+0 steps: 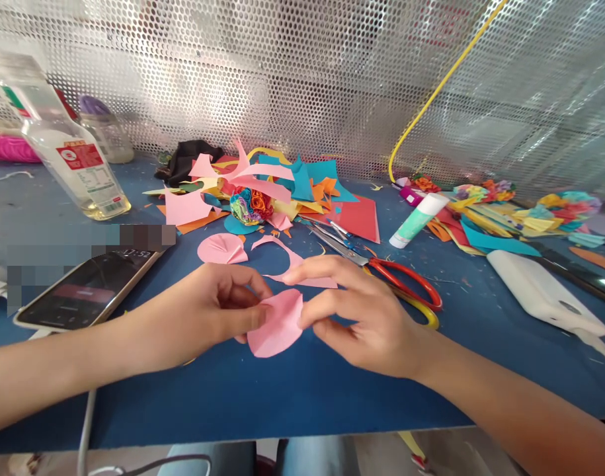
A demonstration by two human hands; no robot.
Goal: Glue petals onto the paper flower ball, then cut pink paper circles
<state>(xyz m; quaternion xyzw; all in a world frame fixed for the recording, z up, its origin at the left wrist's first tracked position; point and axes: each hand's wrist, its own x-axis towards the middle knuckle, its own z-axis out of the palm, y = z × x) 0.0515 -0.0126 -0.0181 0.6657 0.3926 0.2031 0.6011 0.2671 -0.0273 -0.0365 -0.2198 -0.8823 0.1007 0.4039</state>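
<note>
A round piece of pink paper, slightly creased, is held up above the blue table near its front edge. My left hand pinches its left side between thumb and fingers. At the right edge of the same paper, my right hand has its fingertips closed on the rim. Just behind the hands lie a folded pink paper circle and a pink offcut with a round cut-out. Scissors with red handles rest beyond my right hand, another yellow handle showing beneath them.
Coloured paper scraps and a paper flower ball are heaped at the back. A glue stick stands tilted at right, near a white power bank. At left are a phone on a cable and a clear bottle.
</note>
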